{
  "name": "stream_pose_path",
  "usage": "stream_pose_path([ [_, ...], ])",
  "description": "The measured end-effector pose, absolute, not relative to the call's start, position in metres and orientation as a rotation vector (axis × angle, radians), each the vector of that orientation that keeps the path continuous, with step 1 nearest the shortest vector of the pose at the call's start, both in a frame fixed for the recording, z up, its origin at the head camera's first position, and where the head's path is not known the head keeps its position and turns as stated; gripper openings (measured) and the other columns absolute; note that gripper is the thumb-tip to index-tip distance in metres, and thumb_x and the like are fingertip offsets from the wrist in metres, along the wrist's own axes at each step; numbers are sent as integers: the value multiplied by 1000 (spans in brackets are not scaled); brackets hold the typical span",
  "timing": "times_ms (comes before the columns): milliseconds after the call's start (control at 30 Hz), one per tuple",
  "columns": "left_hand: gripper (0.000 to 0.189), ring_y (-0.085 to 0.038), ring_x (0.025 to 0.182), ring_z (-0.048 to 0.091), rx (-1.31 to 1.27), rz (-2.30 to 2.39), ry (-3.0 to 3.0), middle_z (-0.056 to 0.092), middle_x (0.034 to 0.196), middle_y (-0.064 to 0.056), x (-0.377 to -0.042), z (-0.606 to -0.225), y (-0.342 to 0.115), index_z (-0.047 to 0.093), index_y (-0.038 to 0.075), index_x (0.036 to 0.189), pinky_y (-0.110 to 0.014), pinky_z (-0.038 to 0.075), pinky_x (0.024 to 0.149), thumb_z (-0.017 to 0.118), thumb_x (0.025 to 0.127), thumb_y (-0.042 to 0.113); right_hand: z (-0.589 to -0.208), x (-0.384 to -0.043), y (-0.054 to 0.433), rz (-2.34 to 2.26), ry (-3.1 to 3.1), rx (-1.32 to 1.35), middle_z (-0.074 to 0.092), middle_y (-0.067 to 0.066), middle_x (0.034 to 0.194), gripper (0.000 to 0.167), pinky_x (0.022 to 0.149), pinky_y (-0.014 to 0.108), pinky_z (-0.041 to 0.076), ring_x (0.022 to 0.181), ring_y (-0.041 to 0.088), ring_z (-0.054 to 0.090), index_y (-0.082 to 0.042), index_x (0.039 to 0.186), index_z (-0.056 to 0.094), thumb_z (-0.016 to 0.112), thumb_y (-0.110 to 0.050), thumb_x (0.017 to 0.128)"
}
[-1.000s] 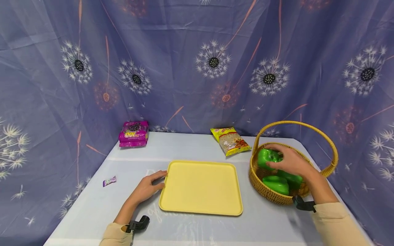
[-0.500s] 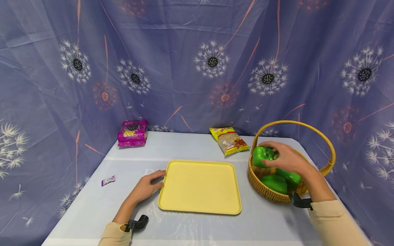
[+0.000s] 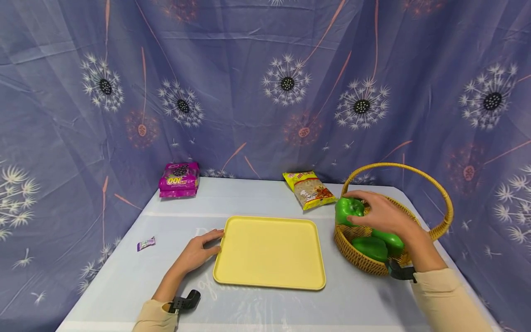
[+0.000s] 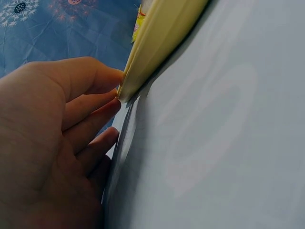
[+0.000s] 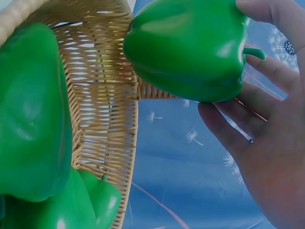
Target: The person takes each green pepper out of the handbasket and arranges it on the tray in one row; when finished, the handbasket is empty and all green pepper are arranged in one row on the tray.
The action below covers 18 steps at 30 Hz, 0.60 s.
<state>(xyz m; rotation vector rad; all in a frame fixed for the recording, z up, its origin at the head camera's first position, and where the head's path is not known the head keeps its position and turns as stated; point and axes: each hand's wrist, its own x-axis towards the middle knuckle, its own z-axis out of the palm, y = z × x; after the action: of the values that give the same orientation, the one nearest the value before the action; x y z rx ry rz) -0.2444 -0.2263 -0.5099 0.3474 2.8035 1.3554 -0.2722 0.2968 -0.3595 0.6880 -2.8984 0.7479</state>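
Note:
In the head view my right hand [image 3: 383, 212] grips a green bell pepper [image 3: 347, 211] at the left rim of the wicker basket [image 3: 357, 261]. The right wrist view shows thumb and fingers around the stem end of this pepper [image 5: 190, 52], its other end close to the basket wall. More green bell peppers [image 3: 370, 249] lie inside the basket. My left hand [image 3: 200, 252] is at the left edge of a yellow tray [image 3: 269, 253], fingers extended. Seen from the left wrist, its fingertips touch the tray's rim [image 4: 157, 52].
A yellow snack bag [image 3: 310, 191] lies at the back of the table, left of the basket. A magenta packet [image 3: 179, 180] stands at the back left, and a small purple wrapped sweet [image 3: 146, 244] lies nearer. The basket's tall handle [image 3: 398, 165] arches over the opening.
My right hand has moved the bell pepper left, from over the basket's inside to its left rim. The left hand stays at the tray's edge.

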Motion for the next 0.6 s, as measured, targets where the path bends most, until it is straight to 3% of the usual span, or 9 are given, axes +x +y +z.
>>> stream_pose_path([
  [333,45,-25,135,38,321,1351,2798,53,138,3,-243,-508,-226,62,16,131,-53,26,110,69,88,19,-360,-275,281,749,-2876,711,54,5,131,64,79,46,48,103,23,55,-27,135,54,77,-46,78],
  [600,45,-25,135,37,329,1348,2795,52,139,3,-242,-509,-225,61,16,133,-53,25,110,68,89,19,-362,-279,263,812,-2863,739,57,1,117,62,70,37,49,88,19,56,-26,135,53,77,-37,79],
])
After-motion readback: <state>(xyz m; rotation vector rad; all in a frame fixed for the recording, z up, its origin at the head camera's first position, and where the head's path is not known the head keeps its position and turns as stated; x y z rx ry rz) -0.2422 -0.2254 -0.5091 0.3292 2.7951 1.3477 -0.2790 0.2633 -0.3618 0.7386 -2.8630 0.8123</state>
